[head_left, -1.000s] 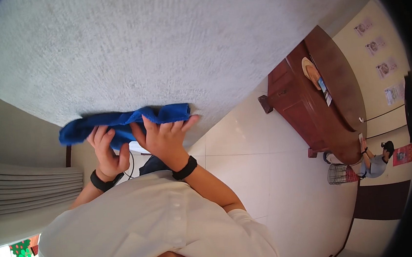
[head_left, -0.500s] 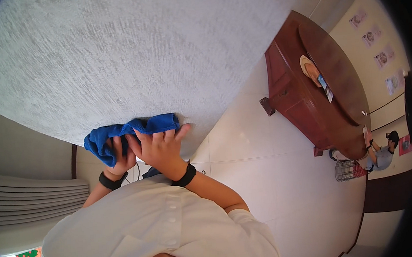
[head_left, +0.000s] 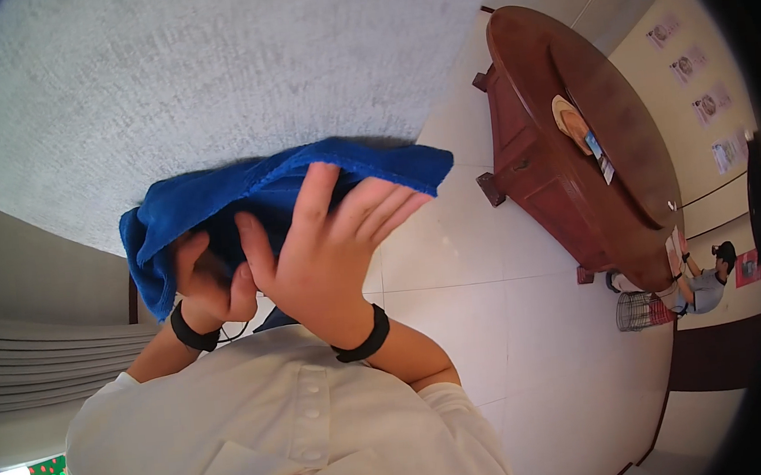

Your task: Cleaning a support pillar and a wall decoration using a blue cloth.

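Both forearms rise from the lower edge, bent at the elbows, each wrist ringed by a black band. The left hand [head_left: 208,284] curls its fingers closed in a grip. The right hand [head_left: 323,251] lies beside it, touching, fingers extended and slightly spread, back toward the camera.

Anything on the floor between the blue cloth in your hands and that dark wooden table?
No. In the head view, only bare pale floor tiles lie between the blue cloth and the dark wooden table.
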`<state>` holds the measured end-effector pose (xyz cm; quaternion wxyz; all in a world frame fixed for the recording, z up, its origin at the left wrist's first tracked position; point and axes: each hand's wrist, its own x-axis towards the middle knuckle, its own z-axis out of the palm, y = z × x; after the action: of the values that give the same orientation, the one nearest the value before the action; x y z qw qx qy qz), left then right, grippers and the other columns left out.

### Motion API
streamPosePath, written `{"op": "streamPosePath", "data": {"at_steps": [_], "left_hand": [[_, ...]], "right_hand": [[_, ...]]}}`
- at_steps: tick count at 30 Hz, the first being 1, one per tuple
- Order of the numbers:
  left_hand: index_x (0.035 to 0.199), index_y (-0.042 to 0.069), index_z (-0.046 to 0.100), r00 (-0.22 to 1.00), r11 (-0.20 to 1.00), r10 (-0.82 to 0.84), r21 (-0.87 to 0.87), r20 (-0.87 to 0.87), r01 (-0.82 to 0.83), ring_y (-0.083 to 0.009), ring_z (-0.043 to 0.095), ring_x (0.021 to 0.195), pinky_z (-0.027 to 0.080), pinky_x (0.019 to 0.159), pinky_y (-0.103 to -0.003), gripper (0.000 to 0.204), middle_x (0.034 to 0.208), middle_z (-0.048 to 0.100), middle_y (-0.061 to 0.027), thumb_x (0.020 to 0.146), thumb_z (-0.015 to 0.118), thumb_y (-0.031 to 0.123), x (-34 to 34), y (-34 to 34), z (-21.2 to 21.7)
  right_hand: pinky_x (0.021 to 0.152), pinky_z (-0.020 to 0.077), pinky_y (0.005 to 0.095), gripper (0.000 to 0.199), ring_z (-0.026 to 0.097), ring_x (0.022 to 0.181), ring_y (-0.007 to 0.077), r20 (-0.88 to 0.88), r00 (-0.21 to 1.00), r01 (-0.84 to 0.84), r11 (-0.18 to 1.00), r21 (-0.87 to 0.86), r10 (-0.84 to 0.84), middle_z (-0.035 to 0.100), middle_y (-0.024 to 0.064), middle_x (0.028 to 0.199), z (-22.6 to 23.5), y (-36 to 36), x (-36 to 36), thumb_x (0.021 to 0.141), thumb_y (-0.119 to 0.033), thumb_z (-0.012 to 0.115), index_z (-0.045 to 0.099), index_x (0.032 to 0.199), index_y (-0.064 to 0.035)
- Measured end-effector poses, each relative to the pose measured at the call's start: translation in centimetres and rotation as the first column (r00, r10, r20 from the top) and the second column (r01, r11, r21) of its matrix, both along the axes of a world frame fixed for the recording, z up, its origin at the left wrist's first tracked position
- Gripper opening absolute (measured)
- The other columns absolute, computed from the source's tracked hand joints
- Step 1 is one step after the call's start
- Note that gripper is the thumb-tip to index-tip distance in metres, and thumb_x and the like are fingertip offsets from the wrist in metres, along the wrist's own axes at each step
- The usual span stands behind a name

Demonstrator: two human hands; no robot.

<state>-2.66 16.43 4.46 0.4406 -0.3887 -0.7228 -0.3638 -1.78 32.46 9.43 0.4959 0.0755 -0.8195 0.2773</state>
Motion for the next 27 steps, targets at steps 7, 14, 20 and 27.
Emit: {"op": "streamPosePath", "data": {"at_steps": [7,14,20,27], "left_hand": [[0.118,-0.005,0.064,0.962,0.965,0.261,-0.041,0.078,-0.258,-0.0436,0.050,0.124,0.030,0.114,-0.048,0.043,0.129,0.058,-0.0270,0.077,0.056,0.005,0.0,-0.5,-4.7],[0.124,-0.009,0.059,0.902,0.825,0.347,-0.374,-0.259,-0.424,-0.0363,0.055,0.121,0.039,0.109,-0.043,0.038,0.132,0.057,-0.0259,0.089,0.054,0.004,-0.3,0.3,-1.6],[0.137,0.009,0.053,0.971,0.878,0.234,-0.437,0.042,-0.192,-0.0258,0.044,0.132,0.029,0.113,-0.037,0.061,0.144,0.049,-0.0148,0.077,0.058,0.003,0.7,-0.7,-2.9],[0.133,0.014,0.055,0.929,0.975,0.137,-0.214,0.344,-0.065,-0.0172,0.045,0.124,0.031,0.110,-0.033,0.045,0.132,0.055,-0.0038,0.090,0.068,0.010,1.1,-0.7,-5.9]], "right_hand": [[0.101,0.0023,0.0848,0.051,0.030,0.126,0.0642,-0.069,0.997,0.049,0.998,0.043,-0.046,0.047,0.0319,0.116,-4.2,-0.4,-1.8,0.080,-0.054,0.070,0.065,0.115,-0.0171],[0.093,-0.0038,0.0876,0.047,0.024,0.133,0.0631,0.012,0.997,0.077,0.995,0.063,-0.078,0.043,0.0330,0.137,-6.6,-0.3,-1.4,0.079,-0.056,0.065,0.067,0.110,-0.0205],[0.087,0.0349,0.0657,0.071,0.051,0.089,0.0430,0.013,0.998,0.054,0.989,0.141,-0.057,0.054,0.0195,0.095,-6.7,0.1,-1.6,0.072,-0.067,0.074,0.054,0.085,-0.0003],[0.091,-0.0051,0.0885,0.041,0.046,0.119,0.0535,0.046,0.988,-0.133,0.962,-0.240,0.148,0.066,0.0189,0.114,-9.2,-0.8,-2.2,0.081,-0.058,0.061,0.064,0.081,-0.0176]]}}
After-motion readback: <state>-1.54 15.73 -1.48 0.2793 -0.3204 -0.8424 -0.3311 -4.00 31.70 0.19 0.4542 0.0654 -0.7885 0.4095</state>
